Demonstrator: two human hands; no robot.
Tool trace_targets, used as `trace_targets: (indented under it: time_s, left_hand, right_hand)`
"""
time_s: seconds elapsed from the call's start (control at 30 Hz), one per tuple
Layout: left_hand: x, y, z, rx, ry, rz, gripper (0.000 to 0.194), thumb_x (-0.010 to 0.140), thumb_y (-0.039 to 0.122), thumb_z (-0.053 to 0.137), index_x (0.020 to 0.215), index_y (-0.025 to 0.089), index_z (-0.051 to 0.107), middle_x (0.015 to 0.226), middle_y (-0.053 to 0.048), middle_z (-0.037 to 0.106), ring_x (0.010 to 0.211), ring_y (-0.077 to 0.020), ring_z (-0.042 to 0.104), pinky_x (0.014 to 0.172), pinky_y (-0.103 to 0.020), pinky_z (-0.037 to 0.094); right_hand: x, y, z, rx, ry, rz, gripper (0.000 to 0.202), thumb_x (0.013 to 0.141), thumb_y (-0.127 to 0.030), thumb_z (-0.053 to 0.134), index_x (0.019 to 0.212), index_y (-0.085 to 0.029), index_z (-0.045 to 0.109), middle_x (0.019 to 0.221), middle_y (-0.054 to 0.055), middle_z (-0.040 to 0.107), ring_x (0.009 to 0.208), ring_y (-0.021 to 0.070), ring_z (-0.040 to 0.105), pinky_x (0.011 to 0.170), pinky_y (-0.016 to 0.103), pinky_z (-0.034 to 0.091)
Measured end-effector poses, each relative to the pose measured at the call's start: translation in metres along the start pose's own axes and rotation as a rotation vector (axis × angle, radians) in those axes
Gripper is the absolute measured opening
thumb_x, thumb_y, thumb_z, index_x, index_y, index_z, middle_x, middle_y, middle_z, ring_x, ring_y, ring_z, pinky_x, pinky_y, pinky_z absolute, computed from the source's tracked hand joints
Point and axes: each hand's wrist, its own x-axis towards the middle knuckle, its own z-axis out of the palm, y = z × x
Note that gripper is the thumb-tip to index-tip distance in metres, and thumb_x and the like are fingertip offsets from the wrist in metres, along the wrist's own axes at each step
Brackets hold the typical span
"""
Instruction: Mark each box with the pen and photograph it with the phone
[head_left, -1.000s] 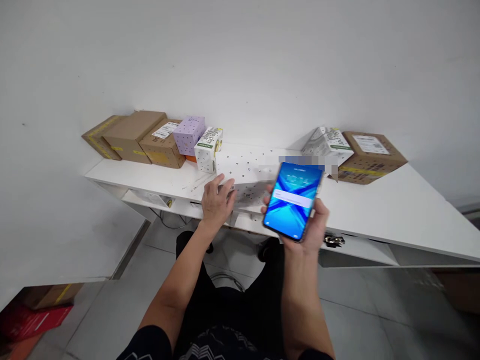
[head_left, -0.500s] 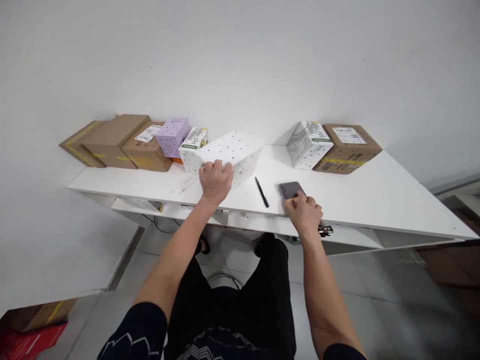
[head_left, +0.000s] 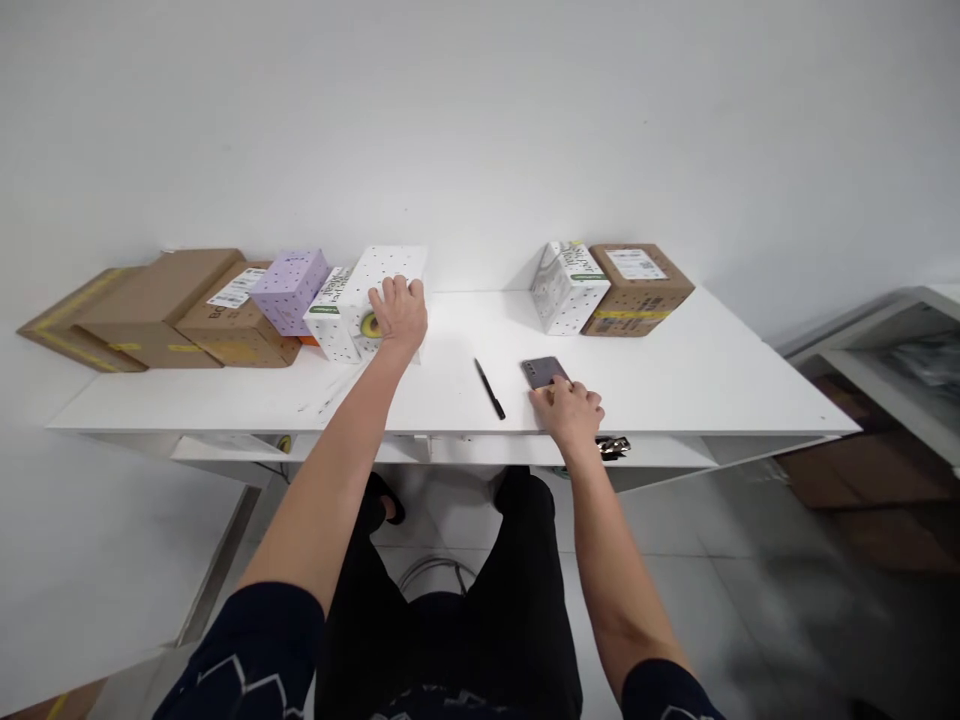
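My left hand (head_left: 401, 312) is closed over the near right edge of a white dotted box (head_left: 382, 265) with an avocado picture on its front. That box stands beside a smaller white box (head_left: 330, 325) with green print. My right hand (head_left: 571, 410) is at the near end of a grey phone (head_left: 541, 371) lying flat on the desk, its fingers curled together. A small yellowish item shows at those fingertips, mostly hidden, and its kind cannot be made out. Between my hands lies a black pen (head_left: 490, 388).
Left along the wall stand a lilac box (head_left: 291, 290) and several brown cartons (head_left: 161, 290). Another white box (head_left: 564, 290) and a taped carton (head_left: 637, 290) stand at the back right. A metal clip-like item (head_left: 613, 447) sits under the desk edge (head_left: 675, 400).
The large white box has moved left in my left hand, from tilted to upright against the smaller white box. My right hand stays by the phone. The camera view has shifted right.
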Motion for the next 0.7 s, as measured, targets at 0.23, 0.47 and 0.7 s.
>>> trace_targets:
  time_s: [0.23,0.47,0.7]
  left_hand:
    - [0.019,0.005,0.007,-0.158,0.003,-0.018,0.042,0.088,0.015,0.054,0.130,0.015,0.056,0.143,-0.021,0.048,0.141,-0.0371,0.032,0.116,-0.060,0.015]
    - [-0.132,-0.003,0.033,-0.270,0.003,0.054,0.044,0.089,0.032,0.058,0.132,0.019,0.061,0.136,-0.021,0.053,0.137,-0.0403,0.040,0.112,-0.062,0.027]
    - [-0.184,-0.004,0.047,-0.234,-0.070,0.014,0.041,0.090,0.034,0.057,0.125,0.015,0.065,0.123,-0.019,0.060,0.126,-0.0393,0.049,0.108,-0.056,0.037]
  right_hand:
    - [0.060,0.006,-0.021,0.302,0.237,-0.062,0.068,0.093,-0.052,0.052,0.148,-0.014,0.040,0.142,0.025,0.044,0.128,0.0375,0.043,0.102,0.048,0.039]
    - [0.153,-0.022,-0.032,0.378,0.387,-0.006,0.084,0.086,-0.041,0.068,0.153,-0.009,0.029,0.139,0.025,0.038,0.129,0.0362,0.037,0.109,0.049,0.030]
    - [0.171,-0.060,-0.019,0.512,0.372,0.176,0.075,0.088,-0.034,0.067,0.151,-0.013,0.033,0.140,0.023,0.029,0.126,0.0342,0.036,0.108,0.047,0.028]
